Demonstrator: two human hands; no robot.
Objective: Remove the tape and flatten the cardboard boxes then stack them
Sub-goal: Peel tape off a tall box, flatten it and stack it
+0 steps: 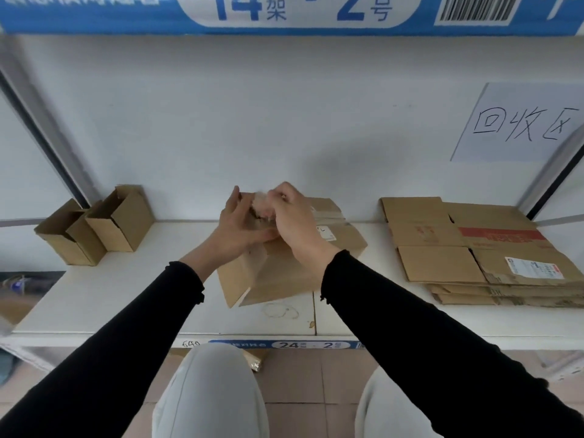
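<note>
My right hand [292,216] pinches a crumpled wad of tape [261,206] above the cardboard box [284,267] in the middle of the shelf [126,298]; my left hand [238,224] cups the box's top edge, fingers straight. Right of this box lies a stack of flattened boxes [480,254], apparently finished. Left of it, two small upright boxes [98,227] wait. Above the stack a sheet [521,121] reads "回收区"; the shelf edge label reads "24 - 2".
</note>
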